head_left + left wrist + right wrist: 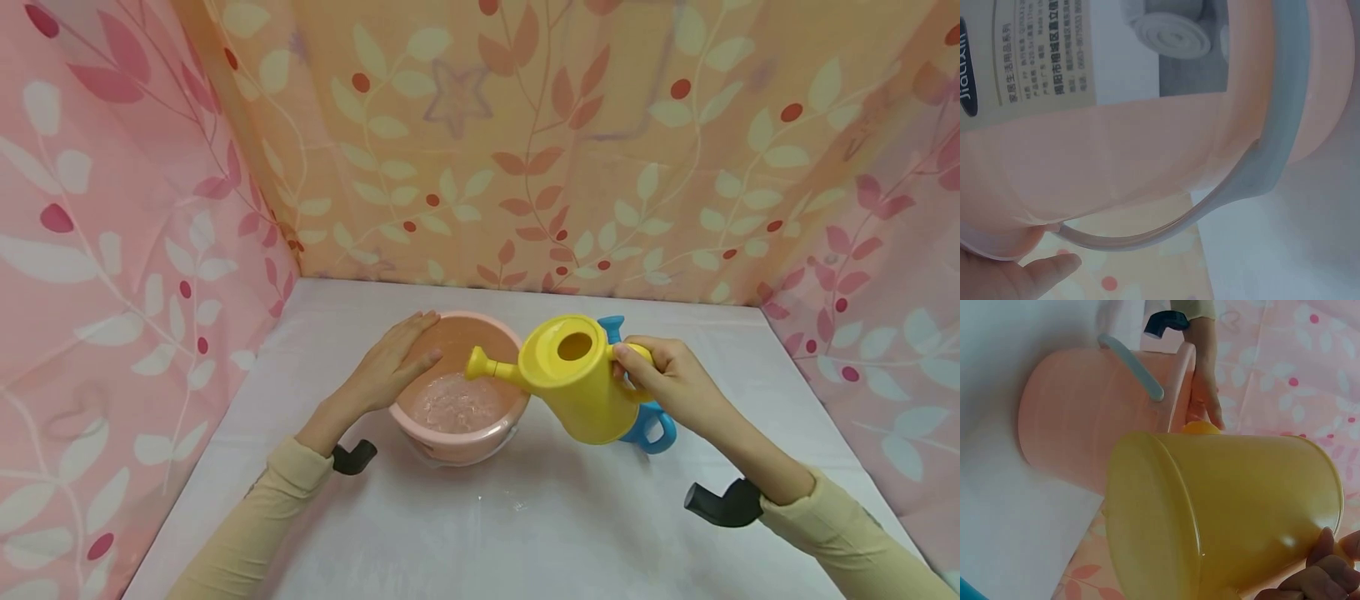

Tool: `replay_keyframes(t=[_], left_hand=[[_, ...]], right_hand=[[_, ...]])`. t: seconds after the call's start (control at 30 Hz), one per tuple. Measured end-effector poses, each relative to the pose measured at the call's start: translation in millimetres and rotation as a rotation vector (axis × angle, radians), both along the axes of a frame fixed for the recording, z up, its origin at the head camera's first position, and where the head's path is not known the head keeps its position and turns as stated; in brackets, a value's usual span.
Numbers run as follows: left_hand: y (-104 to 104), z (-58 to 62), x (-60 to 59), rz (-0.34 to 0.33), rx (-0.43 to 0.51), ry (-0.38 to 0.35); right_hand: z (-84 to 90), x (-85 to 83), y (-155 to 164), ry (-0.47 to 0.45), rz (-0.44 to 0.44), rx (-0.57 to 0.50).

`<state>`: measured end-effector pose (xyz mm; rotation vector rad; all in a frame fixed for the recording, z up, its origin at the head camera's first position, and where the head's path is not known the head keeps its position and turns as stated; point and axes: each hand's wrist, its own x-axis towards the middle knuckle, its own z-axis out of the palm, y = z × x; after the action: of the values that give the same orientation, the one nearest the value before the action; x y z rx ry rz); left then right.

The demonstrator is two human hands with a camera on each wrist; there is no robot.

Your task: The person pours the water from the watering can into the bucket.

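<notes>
Two bare hands work over a white surface (600, 533), the left hand (386, 367) on a round, pale-pink plastic bucket (457, 439) and the right hand (671, 375) on a glossy yellow plastic watering can (581, 396). The left grip is spread, its fingers straight along the bucket's left rim and its thumb reaching toward the inside. The right grip is closed around the can's handle, right of the bucket, the can's base raised off the surface. Its spout crosses the bucket's right rim, so the flared yellow nozzle (477, 363) sits over the opening; whether the spout touches the rim I cannot tell. Clear, rippled liquid (457, 406) lies in the bucket, and a grey-blue handle (1285, 94) hangs at its outside wall, beside a printed label (1029, 62). A blue watering can (654, 433), mostly hidden, is behind the yellow one. Leaf-patterned peach cloth (487, 150) hangs on the far side, pink cloth (97, 275) left and right.
</notes>
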<state>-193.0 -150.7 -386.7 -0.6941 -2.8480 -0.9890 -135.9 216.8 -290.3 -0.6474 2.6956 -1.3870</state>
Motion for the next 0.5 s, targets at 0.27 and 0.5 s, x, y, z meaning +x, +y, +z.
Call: replay_keyframes(t=[0.27,0.5], left_hand=[[1.1,1.9,2.0,0.001,-0.001,-0.008],[0.9,1.2,2.0,0.008,0.002,-0.012]], right_hand=[[1.5,0.5,-0.8,0.001,0.006,0.001],[2.6,0.3,-2.0,0.001,-0.001,0.019]])
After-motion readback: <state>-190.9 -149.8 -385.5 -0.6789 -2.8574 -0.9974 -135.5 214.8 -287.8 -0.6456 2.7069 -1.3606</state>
